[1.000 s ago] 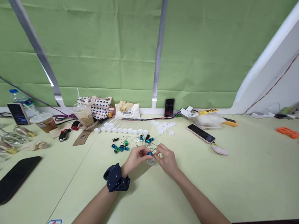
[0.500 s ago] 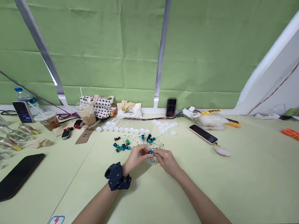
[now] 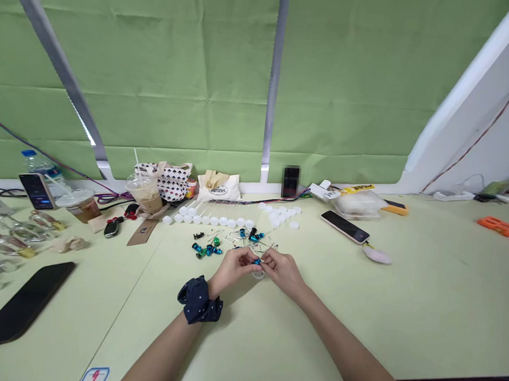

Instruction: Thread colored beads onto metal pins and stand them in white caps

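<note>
My left hand (image 3: 231, 268) and my right hand (image 3: 283, 270) meet over the middle of the pale green table (image 3: 402, 314), both pinching a small blue capacitor (image 3: 256, 262) with thin wire legs. A small white cap (image 3: 258, 274) lies on the table just under the fingers. A dark dotted scrunchie (image 3: 199, 301) sits on my left wrist. Just beyond the hands lies a loose heap of blue, green and black capacitors (image 3: 208, 250) with bare leads. Behind them runs a row of white caps (image 3: 218, 220).
A black phone (image 3: 21, 305) lies at the front left, another phone (image 3: 345, 226) at the right with a pink charm (image 3: 375, 255). Iced drinks (image 3: 144, 195), small bags (image 3: 217, 187), keys and glass bottles (image 3: 14, 239) crowd the back left. Orange tools (image 3: 498, 226) lie far right.
Both hands stay pinched on the blue capacitor, with only slight finger shifts. The view has drifted a little.
</note>
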`<state>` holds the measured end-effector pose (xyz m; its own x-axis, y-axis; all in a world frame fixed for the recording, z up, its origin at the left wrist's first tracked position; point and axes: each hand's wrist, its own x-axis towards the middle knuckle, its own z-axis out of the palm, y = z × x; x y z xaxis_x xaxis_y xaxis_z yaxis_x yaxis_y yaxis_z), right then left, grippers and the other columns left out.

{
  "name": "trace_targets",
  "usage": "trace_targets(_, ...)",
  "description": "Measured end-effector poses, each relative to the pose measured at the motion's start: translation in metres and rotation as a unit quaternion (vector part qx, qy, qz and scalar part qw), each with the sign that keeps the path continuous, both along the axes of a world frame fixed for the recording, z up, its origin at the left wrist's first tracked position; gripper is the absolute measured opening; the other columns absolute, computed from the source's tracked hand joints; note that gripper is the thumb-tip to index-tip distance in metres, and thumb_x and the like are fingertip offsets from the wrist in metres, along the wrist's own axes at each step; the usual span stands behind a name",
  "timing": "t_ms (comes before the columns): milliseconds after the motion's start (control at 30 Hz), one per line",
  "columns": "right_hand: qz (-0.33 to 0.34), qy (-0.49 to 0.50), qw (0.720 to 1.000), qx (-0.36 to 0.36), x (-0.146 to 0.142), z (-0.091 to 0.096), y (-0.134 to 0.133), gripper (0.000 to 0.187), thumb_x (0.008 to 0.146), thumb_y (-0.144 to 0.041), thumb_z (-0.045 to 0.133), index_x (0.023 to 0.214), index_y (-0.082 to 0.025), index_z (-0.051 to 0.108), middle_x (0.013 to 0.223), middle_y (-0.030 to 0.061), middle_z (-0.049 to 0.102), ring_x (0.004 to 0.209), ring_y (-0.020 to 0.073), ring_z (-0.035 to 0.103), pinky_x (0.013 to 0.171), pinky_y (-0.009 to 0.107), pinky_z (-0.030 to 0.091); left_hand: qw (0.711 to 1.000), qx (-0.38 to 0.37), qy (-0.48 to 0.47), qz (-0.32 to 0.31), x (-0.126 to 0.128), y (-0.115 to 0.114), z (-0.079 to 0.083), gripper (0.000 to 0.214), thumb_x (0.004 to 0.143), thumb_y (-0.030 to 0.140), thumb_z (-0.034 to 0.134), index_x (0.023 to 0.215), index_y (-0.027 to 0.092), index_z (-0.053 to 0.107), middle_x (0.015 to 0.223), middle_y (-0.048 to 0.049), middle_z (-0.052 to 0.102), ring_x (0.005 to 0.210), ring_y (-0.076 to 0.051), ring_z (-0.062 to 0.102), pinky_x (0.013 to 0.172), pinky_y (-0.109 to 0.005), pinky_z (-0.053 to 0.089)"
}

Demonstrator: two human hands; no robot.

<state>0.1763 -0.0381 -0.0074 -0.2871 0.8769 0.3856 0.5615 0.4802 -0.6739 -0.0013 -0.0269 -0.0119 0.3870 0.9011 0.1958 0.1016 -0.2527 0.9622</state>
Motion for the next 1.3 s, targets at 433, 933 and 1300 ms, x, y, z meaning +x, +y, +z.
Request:
trace_targets(433,-0.003,-0.043,0.998,0.049,0.003,0.0,-0.001,0.012,0.078,-0.016,0.056,0.071,-0.02,0.066,0.069,0.0,0.068,0.058,0.0134,0.057,0.059,0.023,0.036,1.0,-0.01,-0.001,-0.007,-0.002,0.002,-0.003,0.031,0.066,0.038,0.072,0.078,0.013,0.059,0.075,-0.0042,0.064,0.067,-0.015,0.06,0.063,-0.026,0.046)
trace_targets(933,0.04,-0.129,0.991,0.012,0.007,0.006,-0.001,0.006,0.079,-0.019,0.06,0.078,-0.022,0.066,0.072,0.0002,0.064,0.073,0.0153,0.057,0.067,0.024,0.038,0.996,0.039,0.045,0.065,-0.021,0.011,0.012,0.032,0.075,0.043,0.061,0.088,0.014,0.063,0.07,-0.0031,0.061,0.06,-0.012,0.054,0.055,-0.024,0.042)
trace_targets(1300,0.043,-0.065,0.996,0.048,0.007,-0.003,0.007,0.033,0.088,-0.021,0.048,0.12,-0.021,0.055,0.084,0.0047,0.064,0.074,0.0155,0.058,0.07,0.025,0.044,0.982,0.093,0.159,0.051,-0.016,0.007,0.008,0.029,0.077,0.039,0.057,0.091,0.015,0.068,0.082,-0.0057,0.067,0.061,-0.013,0.053,0.055,-0.024,0.04)
